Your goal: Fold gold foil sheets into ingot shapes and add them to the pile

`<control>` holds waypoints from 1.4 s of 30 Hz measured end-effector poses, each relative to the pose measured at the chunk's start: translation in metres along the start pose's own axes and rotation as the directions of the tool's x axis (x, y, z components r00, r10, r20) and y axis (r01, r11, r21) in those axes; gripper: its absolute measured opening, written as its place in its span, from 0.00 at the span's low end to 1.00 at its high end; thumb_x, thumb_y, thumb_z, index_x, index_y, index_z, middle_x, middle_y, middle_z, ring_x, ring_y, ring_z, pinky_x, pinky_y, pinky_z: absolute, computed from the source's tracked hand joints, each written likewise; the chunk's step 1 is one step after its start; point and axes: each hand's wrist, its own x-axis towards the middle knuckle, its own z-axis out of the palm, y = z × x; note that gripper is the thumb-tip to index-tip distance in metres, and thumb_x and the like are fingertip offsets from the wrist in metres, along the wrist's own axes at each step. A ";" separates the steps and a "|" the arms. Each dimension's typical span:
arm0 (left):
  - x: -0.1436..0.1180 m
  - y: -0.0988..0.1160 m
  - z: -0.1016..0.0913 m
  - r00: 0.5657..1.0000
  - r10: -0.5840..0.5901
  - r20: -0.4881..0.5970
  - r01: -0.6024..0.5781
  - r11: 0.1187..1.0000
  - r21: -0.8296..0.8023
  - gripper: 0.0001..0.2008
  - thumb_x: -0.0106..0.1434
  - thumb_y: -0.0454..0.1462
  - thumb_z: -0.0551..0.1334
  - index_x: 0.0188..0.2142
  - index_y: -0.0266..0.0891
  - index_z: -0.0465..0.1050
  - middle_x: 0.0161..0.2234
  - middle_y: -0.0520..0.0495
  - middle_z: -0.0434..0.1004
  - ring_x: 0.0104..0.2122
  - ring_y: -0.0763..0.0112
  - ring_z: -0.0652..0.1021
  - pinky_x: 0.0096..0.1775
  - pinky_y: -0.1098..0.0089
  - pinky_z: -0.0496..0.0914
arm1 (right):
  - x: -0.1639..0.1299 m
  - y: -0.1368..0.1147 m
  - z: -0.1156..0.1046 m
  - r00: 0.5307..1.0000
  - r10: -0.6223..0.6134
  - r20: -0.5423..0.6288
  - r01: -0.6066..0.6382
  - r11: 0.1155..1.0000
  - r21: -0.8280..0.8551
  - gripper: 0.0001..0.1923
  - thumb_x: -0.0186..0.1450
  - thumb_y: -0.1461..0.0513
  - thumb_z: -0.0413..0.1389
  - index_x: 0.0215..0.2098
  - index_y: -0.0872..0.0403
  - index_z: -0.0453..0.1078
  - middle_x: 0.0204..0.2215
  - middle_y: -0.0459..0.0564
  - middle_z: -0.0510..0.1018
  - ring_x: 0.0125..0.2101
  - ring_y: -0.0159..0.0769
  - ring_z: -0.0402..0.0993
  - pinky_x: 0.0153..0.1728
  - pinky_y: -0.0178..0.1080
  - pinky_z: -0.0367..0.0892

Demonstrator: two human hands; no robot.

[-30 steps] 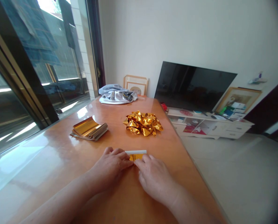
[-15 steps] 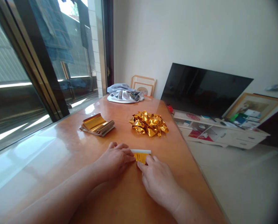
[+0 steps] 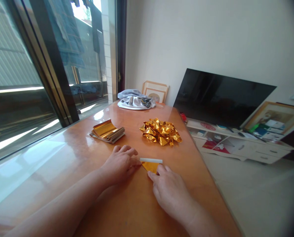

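A small sheet of gold foil paper (image 3: 150, 166) lies on the table between my hands. Along its far edge runs a narrow white strip, and its left side slants inward like a folded corner. My left hand (image 3: 120, 163) rests at the left corner, fingers spread and a fingertip at the paper's edge. On the right, my right hand (image 3: 170, 184) has its thumb and bent fingers closed on the lower right part of the sheet, hiding that corner. Beyond my left hand sits a stack of gold foil papers (image 3: 107, 131). A pile of folded gold foil pieces (image 3: 160, 131) lies farther right.
Bundled grey cloth (image 3: 134, 100) lies at the far end of the glossy wooden table (image 3: 127, 204). Framed pictures (image 3: 155, 90) lean against the wall. A television (image 3: 223, 98) stands on a white cabinet (image 3: 248, 146) to the right. Glass doors (image 3: 63, 65) line the left.
My left hand has shifted slightly left off the foil paper, uncovering its slanted left side. My right hand stays on the sheet. The whole view has shifted a little.
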 end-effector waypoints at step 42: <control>0.014 0.028 0.011 0.987 0.148 0.061 -0.143 0.987 -0.078 0.11 0.71 0.39 0.55 0.36 0.44 0.75 0.36 0.49 0.76 0.38 0.64 0.76 0.42 0.59 0.57 | 0.032 0.067 0.041 0.913 0.407 0.000 -0.337 0.755 0.563 0.09 0.64 0.56 0.57 0.30 0.52 0.72 0.23 0.43 0.75 0.23 0.31 0.65 0.24 0.33 0.49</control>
